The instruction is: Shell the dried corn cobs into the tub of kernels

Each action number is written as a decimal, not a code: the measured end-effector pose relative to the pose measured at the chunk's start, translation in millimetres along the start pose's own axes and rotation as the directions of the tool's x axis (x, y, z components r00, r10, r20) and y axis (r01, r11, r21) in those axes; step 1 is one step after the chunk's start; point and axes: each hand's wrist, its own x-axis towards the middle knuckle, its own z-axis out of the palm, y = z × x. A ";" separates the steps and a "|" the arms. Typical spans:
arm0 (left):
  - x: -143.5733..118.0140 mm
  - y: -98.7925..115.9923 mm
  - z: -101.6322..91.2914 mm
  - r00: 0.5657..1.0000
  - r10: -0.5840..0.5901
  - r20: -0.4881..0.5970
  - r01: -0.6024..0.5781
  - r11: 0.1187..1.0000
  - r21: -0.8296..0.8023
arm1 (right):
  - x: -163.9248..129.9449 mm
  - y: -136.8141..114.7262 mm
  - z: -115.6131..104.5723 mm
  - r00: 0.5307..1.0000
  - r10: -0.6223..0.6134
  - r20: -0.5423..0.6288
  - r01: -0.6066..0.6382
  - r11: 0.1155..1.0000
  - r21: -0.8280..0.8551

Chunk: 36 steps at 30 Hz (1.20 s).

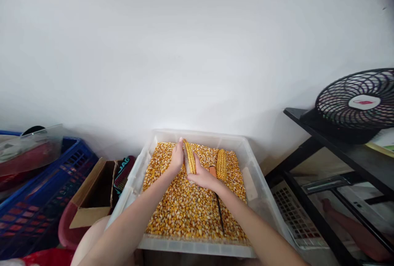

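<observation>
Gripping a cob [190, 157] from both sides, we see the left hand [176, 158] and right hand [203, 176] meeting above the middle of the tub [144, 147]. Left fingers point away from us, laid flat along the cob's left flank, thumb hidden behind it; they are closed lightly against it rather than curled. Right fingers wrap the cob's lower end from the right, knuckles up, wrist bent slightly inward. We note the cob stands tilted, its tip toward the wall [197, 44], its kernel rows facing us.

Both forearms enter from the bottom edge and converge in a V, left forearm crossing the tub's near-left corner, right forearm passing over its near rim.

Beneath the hands lies a bed of loose kernels [184, 208] filling the tub. A second cob [221, 164] rests on the kernels just right of the right hand, and a tool [216, 194] with an orange handle and dark shaft lies beside it, partly under the right wrist.

Left of the tub we see a box [92, 200] and a crate [40, 200]; right of it, a fan [358, 104] on a shelf [323, 134].
</observation>
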 end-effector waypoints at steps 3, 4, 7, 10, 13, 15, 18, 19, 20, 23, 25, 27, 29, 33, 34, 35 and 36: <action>-0.4 6.2 -1.3 1.000 -0.029 0.005 0.029 0.999 -0.014 | -1.1 -0.3 -1.2 0.997 -0.036 -0.063 0.022 0.980 -0.199; -0.7 6.6 -1.3 1.000 -0.030 0.003 0.030 0.999 -0.013 | -1.4 0.2 -0.8 0.998 -0.029 -0.064 0.014 0.972 -0.235; -1.6 3.9 -0.5 1.000 -0.019 -0.022 0.018 1.000 -0.022 | -1.2 2.3 1.0 1.000 -0.002 -0.027 -0.004 0.975 -0.223; -1.3 -0.3 0.5 0.999 -0.024 -0.041 0.021 0.998 -0.061 | -0.6 3.3 0.1 1.000 -0.014 -0.009 0.012 0.990 -0.141; 0.7 -3.3 1.1 0.998 -0.043 -0.040 0.038 0.991 -0.125 | -0.5 2.2 -4.3 1.000 -0.021 0.012 0.022 0.999 -0.034; 3.0 -5.1 1.2 0.997 -0.077 -0.030 0.070 0.980 -0.188 | -0.6 0.7 -7.8 0.999 0.005 0.051 -0.008 0.998 0.064; 7.7 -7.6 0.4 0.988 -0.152 -0.010 0.143 0.950 -0.277 | -0.8 -1.4 -11.7 0.996 0.032 0.085 -0.049 0.979 0.200; 9.3 -8.0 -0.2 0.984 -0.177 0.001 0.170 0.939 -0.299 | -0.8 -1.9 -12.5 0.996 0.027 0.084 -0.046 0.971 0.236; 10.8 -8.0 -1.1 0.979 -0.202 0.018 0.197 0.927 -0.319 | -0.8 -2.2 -13.1 0.997 0.018 0.081 -0.039 0.963 0.266; 13.5 -5.5 -4.2 0.963 -0.247 0.110 0.270 0.898 -0.348 | -0.6 -1.8 -14.3 0.996 0.002 0.091 -0.033 0.938 0.345; 13.4 -2.8 -5.8 0.959 -0.248 0.138 0.281 0.902 -0.328 | -0.1 -0.2 -15.4 0.995 -0.009 0.102 -0.031 0.921 0.389; 11.9 -0.1 -6.0 0.968 -0.225 0.113 0.248 0.924 -0.292 | 0.8 2.3 -16.7 0.994 -0.021 0.107 -0.026 0.909 0.415; 9.8 2.6 -4.7 0.978 -0.196 0.067 0.207 0.936 -0.284 | 2.2 5.2 -17.8 0.994 -0.044 0.103 -0.004 0.907 0.422; 4.4 8.6 1.0 0.952 -0.246 0.183 0.302 0.850 -0.432 | 6.4 12.1 -15.7 0.993 -0.089 0.081 0.046 0.902 0.429; 2.9 9.9 2.5 0.938 -0.259 0.231 0.341 0.809 -0.478 | 7.6 14.1 -14.2 0.993 -0.088 0.078 0.044 0.896 0.442; 1.5 11.1 3.7 0.926 -0.265 0.269 0.371 0.771 -0.517 | 8.7 16.1 -12.4 0.993 -0.086 0.077 0.041 0.887 0.460; 0.3 12.1 4.6 0.920 -0.264 0.289 0.385 0.743 -0.548 | 9.8 18.1 -10.6 0.993 -0.087 0.073 0.042 0.876 0.480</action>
